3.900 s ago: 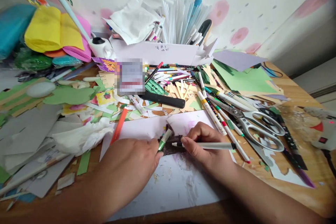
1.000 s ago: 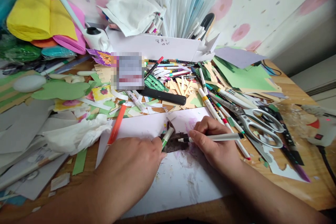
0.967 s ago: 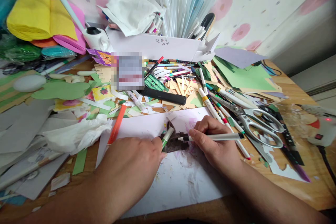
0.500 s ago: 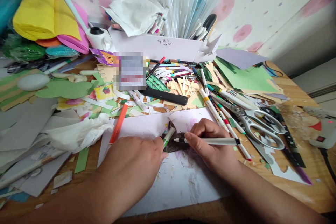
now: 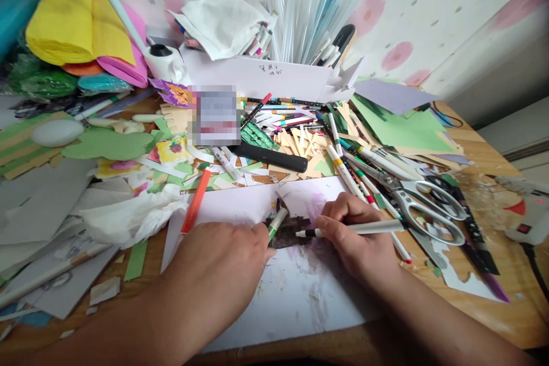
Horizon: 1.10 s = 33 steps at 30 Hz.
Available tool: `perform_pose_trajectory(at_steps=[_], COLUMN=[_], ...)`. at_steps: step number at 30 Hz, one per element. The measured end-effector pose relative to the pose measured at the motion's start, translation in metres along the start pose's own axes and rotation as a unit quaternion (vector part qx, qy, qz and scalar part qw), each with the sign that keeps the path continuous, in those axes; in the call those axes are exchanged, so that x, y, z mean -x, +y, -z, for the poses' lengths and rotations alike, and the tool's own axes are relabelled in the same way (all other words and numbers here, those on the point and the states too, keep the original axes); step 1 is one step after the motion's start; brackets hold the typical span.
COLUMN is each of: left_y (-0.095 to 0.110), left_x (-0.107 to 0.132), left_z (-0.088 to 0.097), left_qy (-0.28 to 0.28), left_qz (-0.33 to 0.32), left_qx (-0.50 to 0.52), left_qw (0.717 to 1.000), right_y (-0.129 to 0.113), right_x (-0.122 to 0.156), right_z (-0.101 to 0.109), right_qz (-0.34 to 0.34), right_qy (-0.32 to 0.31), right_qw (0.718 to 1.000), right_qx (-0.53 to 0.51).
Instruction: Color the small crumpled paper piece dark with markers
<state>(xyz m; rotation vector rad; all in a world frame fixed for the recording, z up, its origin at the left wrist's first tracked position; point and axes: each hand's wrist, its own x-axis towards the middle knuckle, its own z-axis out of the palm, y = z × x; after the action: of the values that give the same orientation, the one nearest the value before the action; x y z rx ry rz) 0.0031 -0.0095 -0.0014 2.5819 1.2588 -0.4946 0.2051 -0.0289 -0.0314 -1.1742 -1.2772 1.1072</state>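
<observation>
My right hand (image 5: 354, 237) is closed round a white marker pen (image 5: 364, 229), whose dark tip touches a small dark brown paper piece (image 5: 288, 231). That piece lies on a white sheet (image 5: 291, 291) stained with purple ink. My left hand (image 5: 218, 274) rests on the sheet just left of the piece, knuckles up, fingers curled. A green-banded marker cap (image 5: 277, 223) sticks out from between its fingers and points toward the piece.
Silver scissors (image 5: 422, 206) and several markers (image 5: 347, 174) lie right of my hand. An orange pen (image 5: 196, 200), crumpled tissue (image 5: 128, 217), a black tool (image 5: 270, 157), paper scraps, green card (image 5: 398, 128), a white box of sticks (image 5: 283, 77) and a glue gun (image 5: 525, 214) crowd the wooden table (image 5: 480, 154).
My right hand and the marker have slid a little to the right along the dark piece. The left hand has stayed in place with the cap.
</observation>
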Motion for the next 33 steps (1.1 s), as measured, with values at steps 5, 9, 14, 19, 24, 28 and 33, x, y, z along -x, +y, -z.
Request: perform_pose_trajectory(at_steps=[5,9,14,19,24,28,33], left_y=[0.0,0.0,0.0,0.0,0.0,0.001,-0.001], left_x=[0.0,0.0,0.0,0.0,0.0,0.001,0.004], left_z=[-0.003,-0.002,0.0,-0.001,0.0,-0.001,0.004], left_qy=[0.017,0.024,0.014,0.022,0.01,0.001,-0.003], left_qz=[0.005,0.005,0.005,0.009,0.016,0.021,0.022], left_qx=[0.01,0.016,0.007,0.011,0.008,0.012,0.029], left_qw=[1.0,1.0,1.0,1.0,1.0,1.0,0.999], right_y=[-0.007,-0.007,-0.004,-0.006,-0.007,-0.003,-0.003], right_x=[0.0,-0.001,-0.001,0.0,0.0,-0.002,-0.015], right_z=[-0.003,-0.005,-0.002,-0.002,-0.005,-0.003,0.002], right_qz=[0.001,0.005,0.006,0.004,0.005,-0.01,-0.042], right_qy=[-0.035,-0.041,-0.007,-0.025,-0.035,-0.007,0.114], right_qw=[0.998,0.996,0.997,0.998,0.995,0.998,0.978], right_qx=[0.045,0.081,0.076,0.061,0.095,0.058,-0.168])
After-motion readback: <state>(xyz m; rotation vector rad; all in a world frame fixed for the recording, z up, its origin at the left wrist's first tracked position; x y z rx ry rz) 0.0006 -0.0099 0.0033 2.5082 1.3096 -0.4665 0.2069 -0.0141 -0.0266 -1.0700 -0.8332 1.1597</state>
